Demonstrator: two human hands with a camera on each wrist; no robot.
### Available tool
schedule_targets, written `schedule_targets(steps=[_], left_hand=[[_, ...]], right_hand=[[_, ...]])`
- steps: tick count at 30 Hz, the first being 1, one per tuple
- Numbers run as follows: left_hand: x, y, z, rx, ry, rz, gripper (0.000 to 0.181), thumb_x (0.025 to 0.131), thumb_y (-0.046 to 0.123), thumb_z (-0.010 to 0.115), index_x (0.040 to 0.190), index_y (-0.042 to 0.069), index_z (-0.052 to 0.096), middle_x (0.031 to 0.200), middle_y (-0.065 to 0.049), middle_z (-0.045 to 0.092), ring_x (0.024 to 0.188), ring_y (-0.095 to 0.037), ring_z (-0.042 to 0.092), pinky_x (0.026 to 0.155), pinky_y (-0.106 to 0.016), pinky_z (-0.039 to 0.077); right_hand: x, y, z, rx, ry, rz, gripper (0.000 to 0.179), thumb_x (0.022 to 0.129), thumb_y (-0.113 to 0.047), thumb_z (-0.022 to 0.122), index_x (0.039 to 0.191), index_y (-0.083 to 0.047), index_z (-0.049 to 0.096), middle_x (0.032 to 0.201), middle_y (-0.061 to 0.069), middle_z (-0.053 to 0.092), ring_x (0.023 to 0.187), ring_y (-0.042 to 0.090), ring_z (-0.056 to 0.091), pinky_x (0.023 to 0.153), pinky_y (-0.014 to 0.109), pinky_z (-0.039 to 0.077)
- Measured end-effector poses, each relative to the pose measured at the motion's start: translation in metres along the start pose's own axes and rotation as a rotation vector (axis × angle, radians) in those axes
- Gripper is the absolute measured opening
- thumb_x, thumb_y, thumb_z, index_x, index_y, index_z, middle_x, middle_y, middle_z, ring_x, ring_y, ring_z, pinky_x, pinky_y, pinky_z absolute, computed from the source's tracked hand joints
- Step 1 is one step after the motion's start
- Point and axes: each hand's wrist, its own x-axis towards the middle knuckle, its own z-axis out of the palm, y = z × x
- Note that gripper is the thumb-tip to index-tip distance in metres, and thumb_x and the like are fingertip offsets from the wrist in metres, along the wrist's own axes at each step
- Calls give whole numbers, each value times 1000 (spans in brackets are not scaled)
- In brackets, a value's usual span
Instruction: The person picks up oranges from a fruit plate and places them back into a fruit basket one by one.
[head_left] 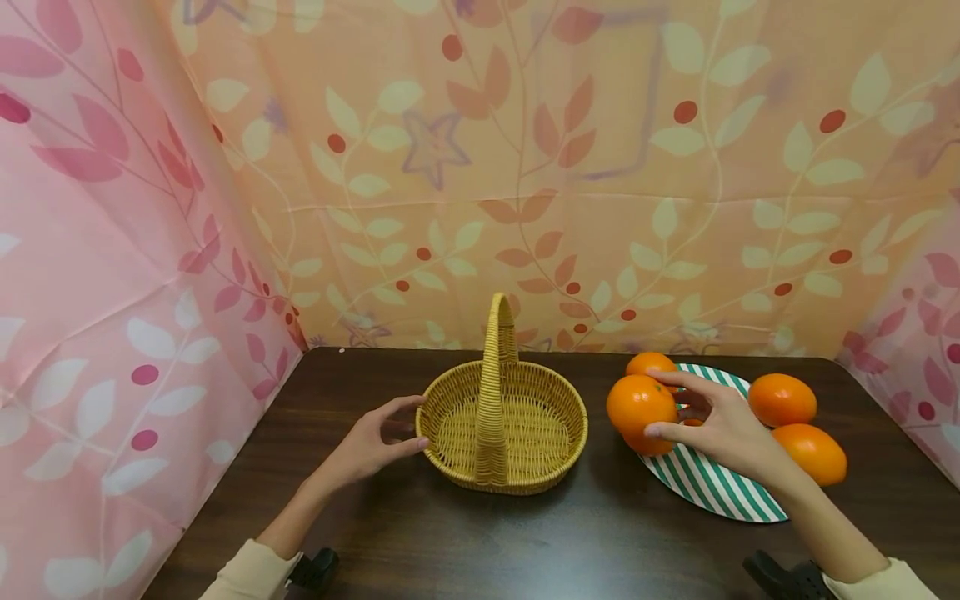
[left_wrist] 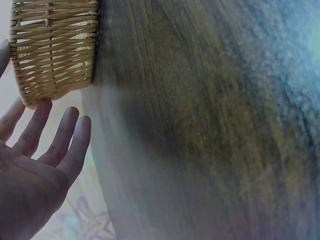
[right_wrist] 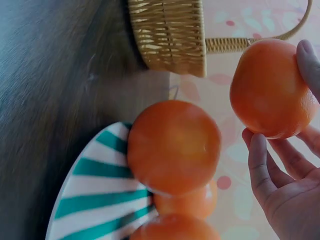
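My right hand (head_left: pixel 716 421) grips an orange (head_left: pixel 637 404) between thumb and fingers. In the right wrist view this held orange (right_wrist: pixel 270 90) is up off the plate, apart from another orange (right_wrist: pixel 174 147) below it. A green-and-white striped plate (head_left: pixel 723 492) lies under my right hand. At the left side of the yellow wicker basket (head_left: pixel 540 425), my left hand (head_left: pixel 371 437) has its thumb and fingertips at the rim. The left wrist view shows loosely extended fingers (left_wrist: pixel 60 137) touching or very close to the basket wall (left_wrist: pixel 55 55).
More oranges sit around the plate: one orange (head_left: pixel 651 362) behind the held one and two at the right, a farther orange (head_left: pixel 782 398) and a nearer orange (head_left: pixel 810 454). A tall handle (head_left: pixel 491 392) arches over the basket. Patterned cloth (head_left: pixel 525 167) hangs behind the dark wooden table (head_left: pixel 525 550).
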Motion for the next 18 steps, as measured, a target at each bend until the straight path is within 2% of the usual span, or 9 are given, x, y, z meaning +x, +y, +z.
schedule_targets(steps=[5, 11, 18], left_hand=[[0, 1, 1, 7, 0, 4, 65, 91, 24, 80, 146, 6, 52, 145, -17, 52, 115, -43, 60, 84, -37, 58], [-1, 2, 0, 5, 3, 23, 62, 92, 22, 79, 145, 4, 52, 144, -19, 52, 115, -44, 60, 83, -39, 59], [-2, 4, -1, 0, -10, 19, 62, 92, 19, 79, 146, 4, 52, 145, -18, 52, 116, -45, 60, 83, -39, 59]], right_hand=[[11, -2, 8, 16, -6, -35, 62, 85, -7, 83, 142, -5, 58, 127, 15, 63, 102, 19, 68, 81, 28, 57], [23, -3, 22, 108, -33, -51, 63, 85, -4, 83, 143, -5, 57, 130, 13, 62, 106, 23, 67, 85, 29, 57], [32, 1, 44, 197, -57, -42, 62, 86, -5, 82, 143, -7, 57, 130, 11, 60, 103, 24, 67, 84, 34, 58]])
